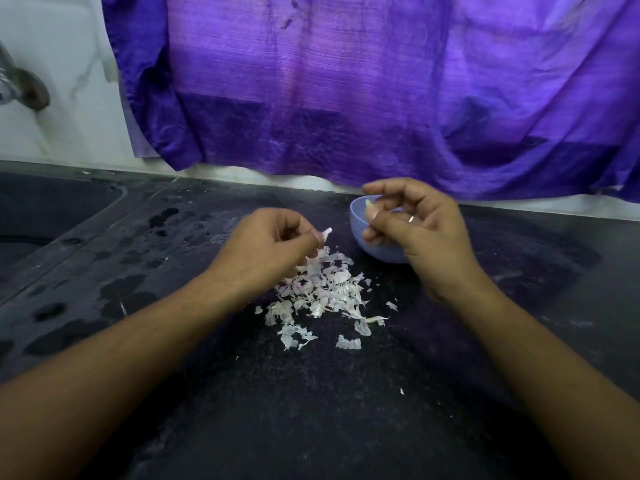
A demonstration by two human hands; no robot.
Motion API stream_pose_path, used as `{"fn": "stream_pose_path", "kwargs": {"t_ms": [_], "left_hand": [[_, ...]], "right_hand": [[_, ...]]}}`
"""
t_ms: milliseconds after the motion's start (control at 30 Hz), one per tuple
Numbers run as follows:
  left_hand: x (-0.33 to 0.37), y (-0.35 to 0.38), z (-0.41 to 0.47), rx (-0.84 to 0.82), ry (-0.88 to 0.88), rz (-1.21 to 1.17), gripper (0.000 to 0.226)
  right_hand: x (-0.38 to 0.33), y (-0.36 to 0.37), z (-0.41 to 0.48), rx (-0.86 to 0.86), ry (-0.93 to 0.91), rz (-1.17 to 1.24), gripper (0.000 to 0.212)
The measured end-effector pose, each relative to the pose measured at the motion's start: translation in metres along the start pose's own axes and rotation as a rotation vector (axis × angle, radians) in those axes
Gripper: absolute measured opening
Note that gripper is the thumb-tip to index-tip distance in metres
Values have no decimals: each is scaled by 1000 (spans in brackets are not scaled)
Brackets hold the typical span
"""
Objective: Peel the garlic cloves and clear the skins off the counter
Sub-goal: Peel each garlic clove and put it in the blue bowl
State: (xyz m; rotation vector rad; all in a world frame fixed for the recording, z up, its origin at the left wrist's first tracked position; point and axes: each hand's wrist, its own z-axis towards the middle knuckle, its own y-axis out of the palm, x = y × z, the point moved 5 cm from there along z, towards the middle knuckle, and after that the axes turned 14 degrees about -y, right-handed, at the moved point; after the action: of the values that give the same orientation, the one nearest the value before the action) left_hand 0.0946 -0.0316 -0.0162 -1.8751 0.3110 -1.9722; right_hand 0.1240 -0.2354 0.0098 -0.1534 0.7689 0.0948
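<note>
Dark speckled counter (pixel 242 410) lies nearest, with garlic skins (pixel 322 292) heaped loosely on it just near-left of the blue bowl (pixel 356 220). Left of the bowl, over that heap, the left hand (pixel 273 244) pinches one scrap of skin (pixel 327 233) in curled fingers; the right hand (pixel 422 226) holds a garlic clove (pixel 369 203) at its fingertips above the bowl's rim. Behind the bowl hangs a purple cloth (pixel 346 98)

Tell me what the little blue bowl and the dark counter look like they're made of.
The bowl looks like plastic: even pastel blue, thin rim, soft matte sheen; glazed ceramic can't be ruled out. The counter looks like dark stone, probably granite: fine pale speckles through black, a dull finish, wet-looking patches lying on top.
</note>
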Motion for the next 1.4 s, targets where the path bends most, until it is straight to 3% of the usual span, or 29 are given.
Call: {"fn": "stream_pose_path", "kwargs": {"t_ms": [167,300,433,600,733,833,967,1167,1400], "left_hand": [[4,-2,-2,63,72,125,17],[3,1,-3,59,75,170,18],[4,2,-4,48,89,197,9],[5,1,-4,51,98,207,11],[7,2,-5,47,85,191,15],[8,2,-6,46,105,198,21],[9,3,-7,53,107,218,21],[10,3,-8,14,135,208,10],[4,9,-3,-59,117,223,26]], "right_hand": [[-2,-31,11,56,-230,-460,9],[11,-46,14,25,-209,-642,3],[23,-56,15,-25,-140,-787,17],[-1,-55,19,16,-232,-688,7],[-4,-30,11,-386,106,-294,12],[4,-22,-6,-742,350,-264,16],[14,-14,-21,-937,481,-298,18],[25,-3,-30,-1003,487,-325,15],[17,3,-25,-928,376,-298,2]]}}
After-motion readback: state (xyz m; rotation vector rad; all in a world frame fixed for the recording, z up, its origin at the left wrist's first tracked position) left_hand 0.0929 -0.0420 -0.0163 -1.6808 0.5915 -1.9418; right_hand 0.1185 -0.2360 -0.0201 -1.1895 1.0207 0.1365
